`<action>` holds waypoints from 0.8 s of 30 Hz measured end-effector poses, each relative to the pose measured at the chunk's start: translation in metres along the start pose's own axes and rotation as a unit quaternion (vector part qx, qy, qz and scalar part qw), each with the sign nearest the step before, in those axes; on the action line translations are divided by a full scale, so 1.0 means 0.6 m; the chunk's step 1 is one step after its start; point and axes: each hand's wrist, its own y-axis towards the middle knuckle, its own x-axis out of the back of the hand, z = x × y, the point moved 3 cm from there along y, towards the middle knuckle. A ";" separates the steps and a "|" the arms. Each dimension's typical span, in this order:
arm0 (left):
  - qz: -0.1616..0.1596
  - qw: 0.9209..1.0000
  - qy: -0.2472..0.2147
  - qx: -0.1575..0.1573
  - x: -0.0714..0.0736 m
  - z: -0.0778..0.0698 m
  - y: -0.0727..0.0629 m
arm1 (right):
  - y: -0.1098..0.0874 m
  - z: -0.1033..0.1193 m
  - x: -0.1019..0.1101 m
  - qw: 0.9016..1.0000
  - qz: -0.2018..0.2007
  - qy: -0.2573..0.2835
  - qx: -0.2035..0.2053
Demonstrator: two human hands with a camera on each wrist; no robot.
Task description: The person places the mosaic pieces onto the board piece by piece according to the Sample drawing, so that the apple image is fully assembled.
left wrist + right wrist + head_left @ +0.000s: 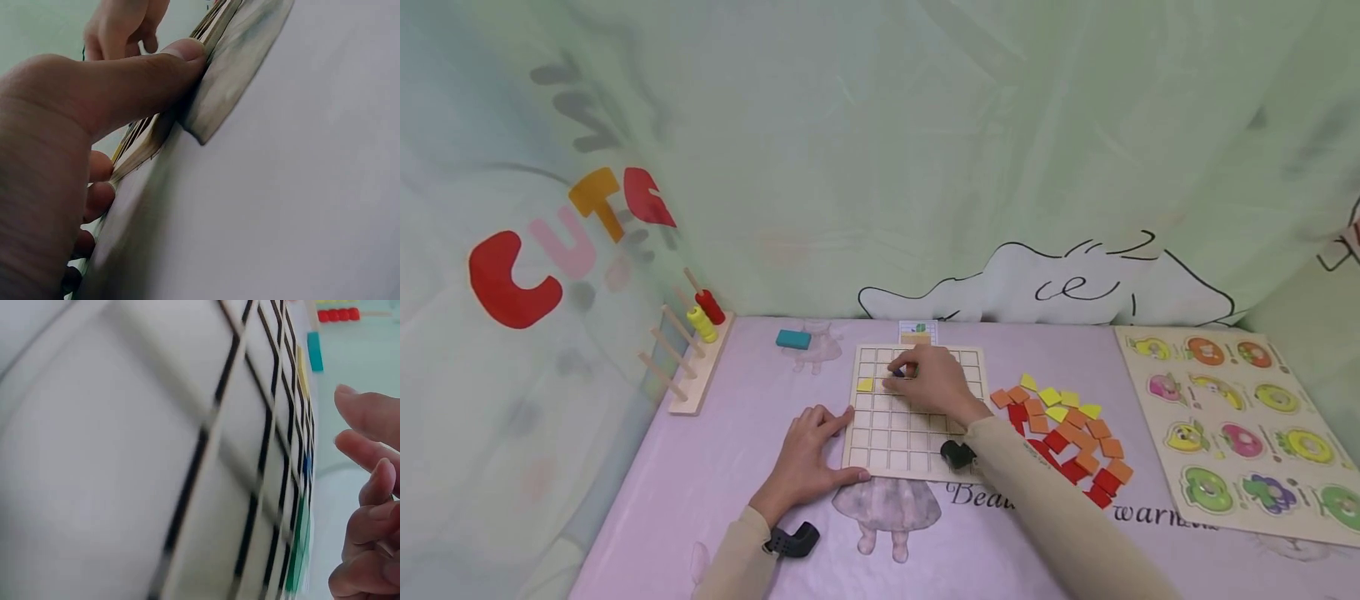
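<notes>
A square wooden grid board (880, 439) lies flat on the table. My left hand (808, 454) holds its near left corner, thumb along the near edge and fingers at the left side. Above the upper middle cells hovers my right hand (934, 379), thumb and index finger apart, with nothing visible between them. Below those fingers a small blue piece (306, 465) and a green piece (299, 544) sit on the board, mostly hidden by the hand in the head view. One yellow piece (865, 385) occupies a cell by the left edge.
Right of the board lie scattered orange, red and yellow tiles (1075, 435). Farther right is a fruit puzzle board (1247, 433). A picture card (918, 332) touches the far side. On the left are a teal block (793, 339) and a peg stand (700, 375) with beads.
</notes>
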 end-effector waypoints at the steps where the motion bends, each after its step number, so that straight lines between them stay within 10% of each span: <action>1: -0.001 1.000 0.001 -0.001 -0.001 0.000 0.001 | -0.005 -0.009 0.010 1.000 -0.005 0.001 -0.004; 13: -0.002 1.000 0.000 0.012 0.001 0.001 -0.001 | -0.082 -0.161 0.139 0.990 -0.044 -0.022 -0.132; 24: -0.008 1.000 -0.006 0.006 -0.004 0.002 -0.003 | -0.128 -0.218 0.173 0.982 -0.034 -0.010 -0.186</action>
